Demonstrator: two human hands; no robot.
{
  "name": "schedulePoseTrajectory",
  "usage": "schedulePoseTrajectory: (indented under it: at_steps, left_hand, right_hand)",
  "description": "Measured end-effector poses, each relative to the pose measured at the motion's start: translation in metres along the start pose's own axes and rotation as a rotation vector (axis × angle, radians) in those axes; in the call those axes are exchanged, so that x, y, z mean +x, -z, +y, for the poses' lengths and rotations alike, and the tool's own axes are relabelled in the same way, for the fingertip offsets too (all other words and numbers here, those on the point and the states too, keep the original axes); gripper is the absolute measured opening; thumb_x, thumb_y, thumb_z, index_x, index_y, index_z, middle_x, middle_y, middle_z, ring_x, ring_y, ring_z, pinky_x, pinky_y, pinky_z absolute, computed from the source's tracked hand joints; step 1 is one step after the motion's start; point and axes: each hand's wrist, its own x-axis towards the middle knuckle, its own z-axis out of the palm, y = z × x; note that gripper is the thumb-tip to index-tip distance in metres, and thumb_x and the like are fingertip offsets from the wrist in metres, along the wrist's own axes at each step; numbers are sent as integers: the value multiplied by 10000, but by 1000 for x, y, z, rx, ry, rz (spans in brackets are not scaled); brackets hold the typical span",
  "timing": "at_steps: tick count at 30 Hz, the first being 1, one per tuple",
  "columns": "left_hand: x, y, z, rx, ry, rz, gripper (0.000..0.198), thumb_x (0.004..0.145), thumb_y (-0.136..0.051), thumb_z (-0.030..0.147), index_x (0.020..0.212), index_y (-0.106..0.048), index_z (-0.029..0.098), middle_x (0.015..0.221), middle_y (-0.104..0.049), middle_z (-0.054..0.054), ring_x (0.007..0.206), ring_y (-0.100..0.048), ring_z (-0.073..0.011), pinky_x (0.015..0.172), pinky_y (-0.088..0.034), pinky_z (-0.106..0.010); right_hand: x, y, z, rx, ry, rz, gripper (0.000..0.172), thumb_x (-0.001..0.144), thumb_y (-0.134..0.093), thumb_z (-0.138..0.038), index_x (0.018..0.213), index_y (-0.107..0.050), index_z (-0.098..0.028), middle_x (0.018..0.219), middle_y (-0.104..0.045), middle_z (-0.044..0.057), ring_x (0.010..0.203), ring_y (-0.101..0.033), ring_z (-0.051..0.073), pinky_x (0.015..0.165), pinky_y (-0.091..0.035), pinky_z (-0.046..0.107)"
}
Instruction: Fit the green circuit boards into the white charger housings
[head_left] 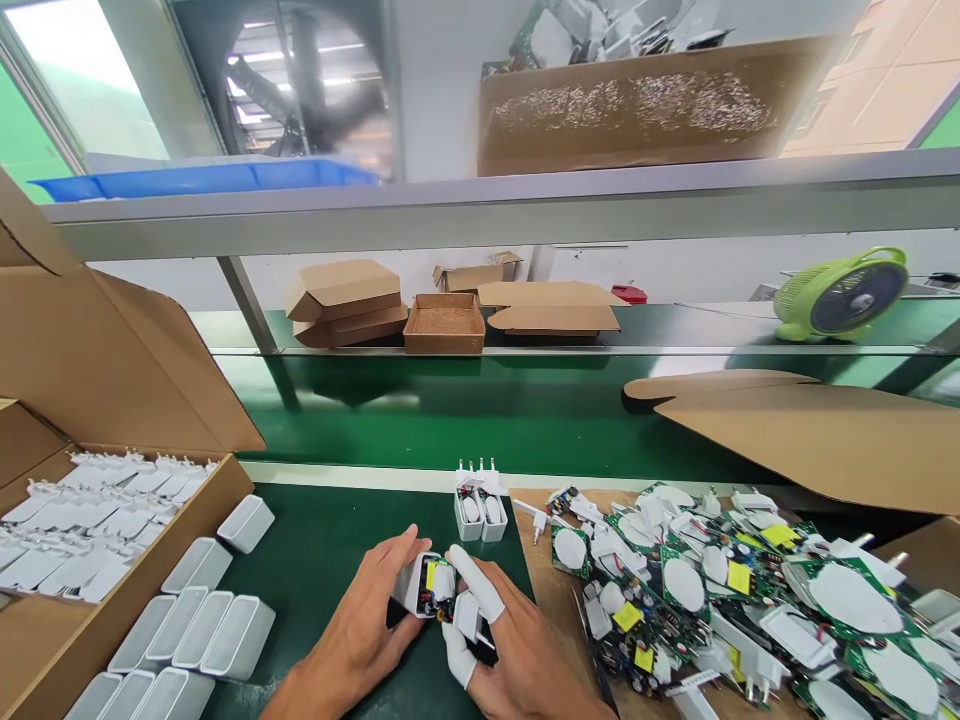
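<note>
My left hand [360, 615] grips a white plastic charger housing [409, 584] between thumb and fingers, low in the middle of the view. My right hand [517, 645], with white covers on its thumb and index finger, pinches a small circuit board [436, 588] with a yellow component. The board is at the open mouth of the housing; how deep it sits I cannot tell. A white plug piece [469, 615] is by the right fingers, partly hidden. Just beyond stand two filled housings [481, 512] with pins pointing up.
Open white housings [238, 638] lie on the left, beside a carton [187, 515] of white plug parts. On the right, circuit boards [682, 585] are heaped on cardboard. Flat cardboard [817, 425], a green fan [840, 295] and a metal shelf [480, 215] are farther back.
</note>
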Motion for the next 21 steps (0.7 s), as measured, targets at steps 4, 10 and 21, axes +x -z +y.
schedulePoseTrajectory:
  at_steps: [4,10,21]
  left_hand:
    - [-2,-2,-2,36,14,-14,797,1043,-557,170,1680,-107,338,1525,-580,-132,1416,-528,-324,1172,-491,-568]
    - [-2,-3,-2,28,27,-14,782,1037,-549,161,1672,-129,337,1524,-578,-125,1427,-514,-317,1182,-486,-552]
    - [-4,-5,-1,-74,38,-29,793,1035,-597,226,1672,-145,359,1548,-573,-128,1424,-553,-320,1177,-490,-559]
  right_hand:
    - [-1,3,3,1,15,-69,878,854,-523,-42,1660,-226,-225,1431,-615,150,1246,-640,307,1036,-602,473]
    - [-6,-3,8,-8,37,-48,906,834,-530,-41,1668,-227,-224,1517,-571,150,1324,-606,313,1101,-563,476]
    - [6,5,-6,-66,107,33,732,916,-513,-56,1614,-337,-188,1360,-681,164,1163,-682,312,971,-631,476]
